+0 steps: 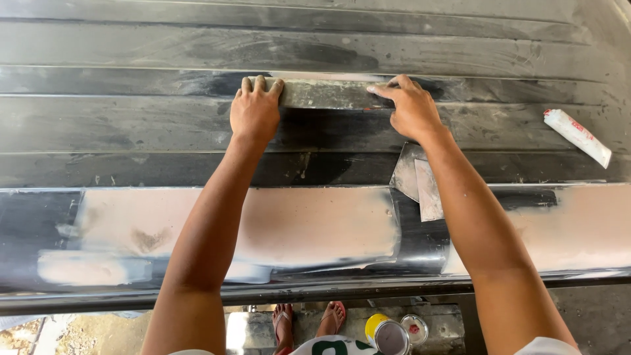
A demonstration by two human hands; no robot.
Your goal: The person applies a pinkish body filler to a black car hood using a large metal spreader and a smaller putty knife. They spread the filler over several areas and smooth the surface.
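Head view, looking down across a wide dark grey ribbed metal panel (131, 125) that fills most of the frame, its ridges running left to right. Left hand (254, 112) sits just left of upper centre, palm down on the panel, fingers curled over the left end of a long grey filler-smeared sanding block (325, 94); thumb not visible, so the grip is partial, fingers bent rather than clenched. Right hand (411, 108), just right of upper centre, presses on the right end of the same block, index finger extended flat along its top edge, the other fingers folded down; whether the thumb wraps under cannot be told. Block lies lengthwise along a ridge, between the two hands, touching both. Just below the right wrist, partly hidden by the forearm, two flat grey metal spreader blades (420, 184) rest on the panel, overlapping. White crumpled tube with red print (578, 137) lies at the right edge, well apart from the hands. Broad pale pinkish patch of dried filler (315, 223) spans the lower band of the panel. At bottom centre, below the panel edge: two feet in sandals (309, 322), an open round tin with yellow rim (388, 334) on the ground.
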